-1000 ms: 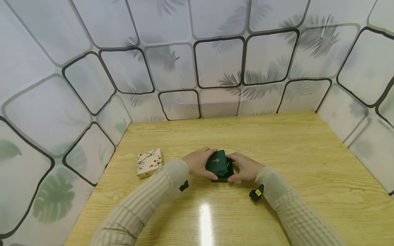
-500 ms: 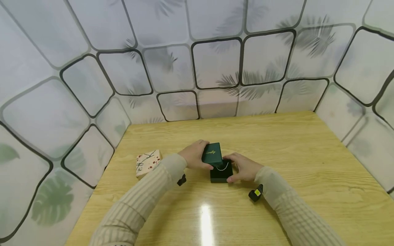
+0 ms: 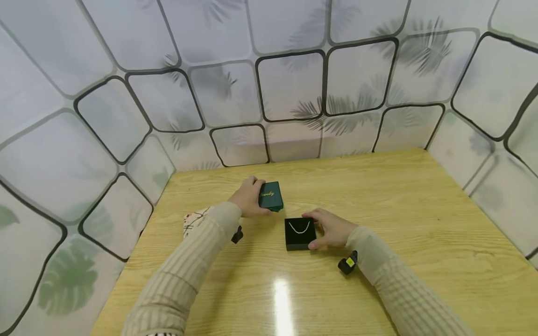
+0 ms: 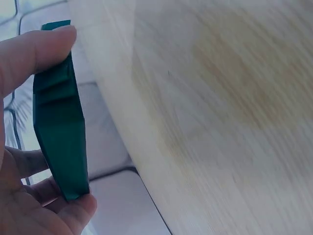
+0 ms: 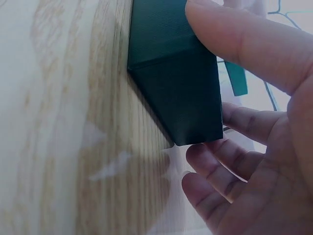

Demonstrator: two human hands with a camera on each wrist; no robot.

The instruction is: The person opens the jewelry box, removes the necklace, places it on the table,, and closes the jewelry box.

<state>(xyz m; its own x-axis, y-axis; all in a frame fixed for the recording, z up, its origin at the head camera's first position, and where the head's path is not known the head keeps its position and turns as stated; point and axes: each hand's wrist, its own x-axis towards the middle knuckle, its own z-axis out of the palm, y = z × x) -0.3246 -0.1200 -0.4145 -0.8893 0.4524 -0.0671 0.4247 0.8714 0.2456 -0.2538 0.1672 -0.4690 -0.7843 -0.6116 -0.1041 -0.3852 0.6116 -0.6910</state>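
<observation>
My left hand (image 3: 249, 198) holds a dark green jewelry box lid (image 3: 271, 197) with gold lettering, raised above the table beyond the box. In the left wrist view, thumb and fingertips grip opposite edges of the lid (image 4: 63, 127). The jewelry box base (image 3: 299, 246) sits on the table, its black insert facing up. A thin silver chain (image 3: 299, 232) hangs in a curve across that insert. My right hand (image 3: 334, 228) holds the base by its right side, thumb at the near corner and fingers at the far one. The right wrist view shows the base's green side (image 5: 181, 103) between them.
A cream box with red blossoms and dark branches (image 3: 193, 221) lies at the left of the table, partly covered by the left sleeve (image 3: 180, 280). A patterned curtain (image 3: 294, 88) rises behind the wooden table (image 3: 378, 186). Black wrist cameras hang at both cuffs.
My left hand has lifted the lid off the base and carried it away to the left and farther back, uncovering the silver chain. The right hand stays at the base.
</observation>
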